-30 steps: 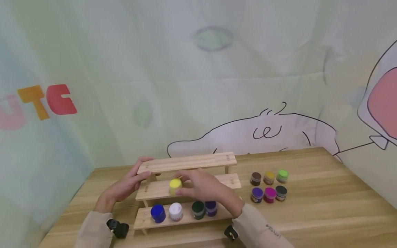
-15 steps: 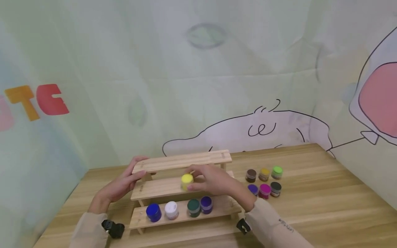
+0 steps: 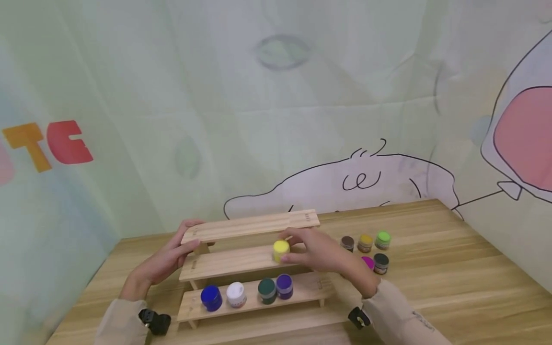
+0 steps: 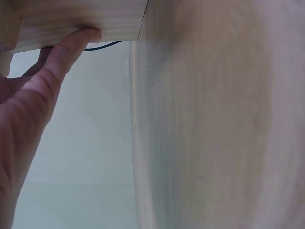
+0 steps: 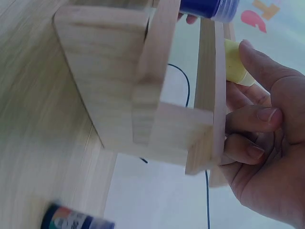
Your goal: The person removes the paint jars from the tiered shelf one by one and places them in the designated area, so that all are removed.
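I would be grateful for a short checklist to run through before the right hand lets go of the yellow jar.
1. Right hand has hold of the yellow jar: ok, thumb and fingers pinch it.
2. Left hand holds the rack: ok, at its left end.
3. Yellow jar upright: ok, top facing up.
4. Yellow jar's base resting on the middle shelf: cannot tell.
5. Jars on the bottom shelf evenly spaced: not ok, the green jar is closer to the purple jar than to the white jar.
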A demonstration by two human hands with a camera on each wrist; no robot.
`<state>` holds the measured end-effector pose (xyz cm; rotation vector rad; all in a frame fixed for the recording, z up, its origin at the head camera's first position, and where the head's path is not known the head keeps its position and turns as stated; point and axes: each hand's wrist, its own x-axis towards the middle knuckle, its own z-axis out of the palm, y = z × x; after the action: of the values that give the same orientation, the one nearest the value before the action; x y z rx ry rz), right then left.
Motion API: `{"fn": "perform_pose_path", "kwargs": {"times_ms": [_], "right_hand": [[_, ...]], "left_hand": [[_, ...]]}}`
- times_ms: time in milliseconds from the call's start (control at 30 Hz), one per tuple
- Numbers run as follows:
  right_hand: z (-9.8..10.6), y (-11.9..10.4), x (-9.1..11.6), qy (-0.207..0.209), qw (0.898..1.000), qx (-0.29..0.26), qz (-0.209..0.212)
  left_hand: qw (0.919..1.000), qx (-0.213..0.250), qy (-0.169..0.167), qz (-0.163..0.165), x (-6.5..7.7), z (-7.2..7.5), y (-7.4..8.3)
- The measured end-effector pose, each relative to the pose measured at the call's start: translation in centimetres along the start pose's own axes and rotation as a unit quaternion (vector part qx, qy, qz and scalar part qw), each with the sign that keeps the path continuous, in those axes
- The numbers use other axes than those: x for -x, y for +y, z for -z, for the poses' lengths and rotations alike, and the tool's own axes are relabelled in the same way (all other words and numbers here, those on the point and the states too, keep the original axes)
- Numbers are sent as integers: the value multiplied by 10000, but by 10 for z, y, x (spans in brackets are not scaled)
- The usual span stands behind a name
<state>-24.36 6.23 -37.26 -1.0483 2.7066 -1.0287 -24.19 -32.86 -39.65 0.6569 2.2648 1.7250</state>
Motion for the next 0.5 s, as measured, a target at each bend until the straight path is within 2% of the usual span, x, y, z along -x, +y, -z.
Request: {"fn": "perform_pose_path", "kwargs": {"times_ms": [200,500], "right_hand": [[9,6,12,60,9998,178,-63],[29,19,24,-20,9997,257,-34]], "left_hand": [[10000,-69,36,47,0,-3,-1],[9999,17,-73,-86,-2,1,-1]]}}
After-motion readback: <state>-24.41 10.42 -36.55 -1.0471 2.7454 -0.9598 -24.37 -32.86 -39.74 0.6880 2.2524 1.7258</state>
